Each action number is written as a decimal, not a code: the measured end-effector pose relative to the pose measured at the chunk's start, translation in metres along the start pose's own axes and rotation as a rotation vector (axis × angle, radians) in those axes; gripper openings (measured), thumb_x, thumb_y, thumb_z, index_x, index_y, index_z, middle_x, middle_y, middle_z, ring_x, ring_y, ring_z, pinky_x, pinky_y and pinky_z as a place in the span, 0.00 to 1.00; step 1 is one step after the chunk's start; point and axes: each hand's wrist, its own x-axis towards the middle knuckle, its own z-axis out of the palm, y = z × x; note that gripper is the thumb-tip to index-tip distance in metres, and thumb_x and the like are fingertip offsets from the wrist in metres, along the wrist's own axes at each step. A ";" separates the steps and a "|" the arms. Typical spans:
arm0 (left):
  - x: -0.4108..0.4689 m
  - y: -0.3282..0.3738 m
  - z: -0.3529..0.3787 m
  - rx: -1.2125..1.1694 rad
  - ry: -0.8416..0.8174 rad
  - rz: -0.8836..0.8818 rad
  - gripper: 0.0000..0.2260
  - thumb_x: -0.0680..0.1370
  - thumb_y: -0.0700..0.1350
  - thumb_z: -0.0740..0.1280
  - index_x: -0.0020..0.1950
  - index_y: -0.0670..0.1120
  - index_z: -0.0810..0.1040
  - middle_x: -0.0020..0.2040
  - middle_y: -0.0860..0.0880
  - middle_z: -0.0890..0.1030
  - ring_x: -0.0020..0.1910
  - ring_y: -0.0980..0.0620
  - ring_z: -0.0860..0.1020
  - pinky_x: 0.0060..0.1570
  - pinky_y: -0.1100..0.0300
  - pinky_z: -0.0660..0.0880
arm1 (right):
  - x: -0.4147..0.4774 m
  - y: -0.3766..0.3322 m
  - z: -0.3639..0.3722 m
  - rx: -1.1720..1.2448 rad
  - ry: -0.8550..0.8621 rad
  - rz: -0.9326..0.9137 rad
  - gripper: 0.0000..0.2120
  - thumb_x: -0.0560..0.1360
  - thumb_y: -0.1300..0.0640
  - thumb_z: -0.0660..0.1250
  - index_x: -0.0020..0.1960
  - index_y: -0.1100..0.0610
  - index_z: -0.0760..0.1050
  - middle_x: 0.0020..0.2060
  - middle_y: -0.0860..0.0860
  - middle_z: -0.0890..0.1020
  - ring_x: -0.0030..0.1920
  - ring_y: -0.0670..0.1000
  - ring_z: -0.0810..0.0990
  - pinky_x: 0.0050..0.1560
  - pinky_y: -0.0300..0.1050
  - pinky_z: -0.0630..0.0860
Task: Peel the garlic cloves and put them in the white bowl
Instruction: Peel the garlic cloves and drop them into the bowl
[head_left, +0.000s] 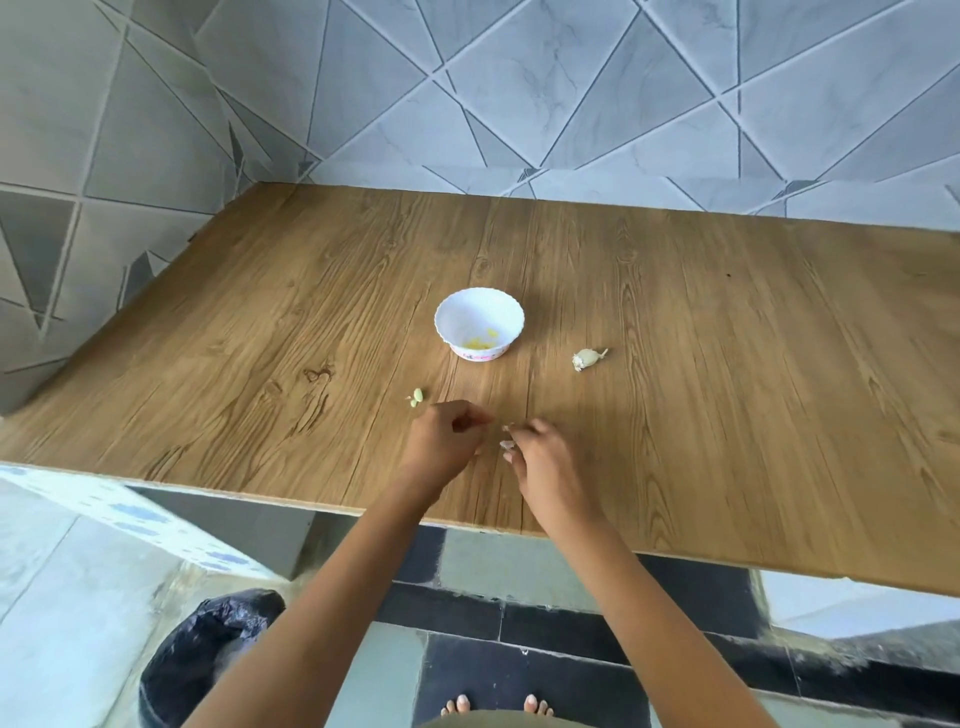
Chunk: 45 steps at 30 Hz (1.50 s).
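**Peeling garlic near the front edge of a wooden table**

Far left, on the floor below the table (727, 364), stands a bin (208, 660) lined with a black bag. On the tabletop, just left of the hands, lie a few small pale green peeled pieces (417, 397). The left hand (447, 436) hovers beside them, fingers curled and tips drawn together towards the thumb; whether it has anything between them cannot be told. Behind the hands, near the table's middle, sits the white bowl (479, 322), upright, with yellowish bits at its bottom. The right hand (540, 457) is close to the left, its fingertips pinching a pale garlic clove (506, 444). Further right, apart from the bowl, rests an unpeeled garlic cluster (587, 358).
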 end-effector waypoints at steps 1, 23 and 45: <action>-0.002 -0.002 -0.001 -0.049 -0.001 -0.026 0.13 0.73 0.32 0.63 0.46 0.46 0.82 0.41 0.48 0.82 0.42 0.50 0.80 0.48 0.56 0.79 | 0.001 0.000 0.005 -0.011 -0.032 0.013 0.08 0.73 0.67 0.66 0.52 0.64 0.80 0.46 0.58 0.80 0.44 0.57 0.80 0.41 0.51 0.80; 0.001 0.016 0.012 -1.435 -0.176 -0.610 0.18 0.82 0.43 0.52 0.41 0.37 0.76 0.38 0.42 0.80 0.39 0.49 0.80 0.48 0.61 0.75 | 0.006 -0.050 -0.049 0.036 -0.002 -0.357 0.16 0.68 0.71 0.63 0.50 0.60 0.82 0.46 0.54 0.85 0.46 0.54 0.84 0.43 0.43 0.79; -0.002 0.017 0.002 -1.392 -0.207 -0.638 0.18 0.82 0.41 0.54 0.40 0.35 0.77 0.32 0.41 0.80 0.33 0.47 0.79 0.30 0.59 0.79 | 0.002 -0.033 -0.055 0.171 0.164 -0.187 0.04 0.72 0.56 0.70 0.44 0.56 0.82 0.41 0.47 0.82 0.37 0.45 0.79 0.35 0.40 0.75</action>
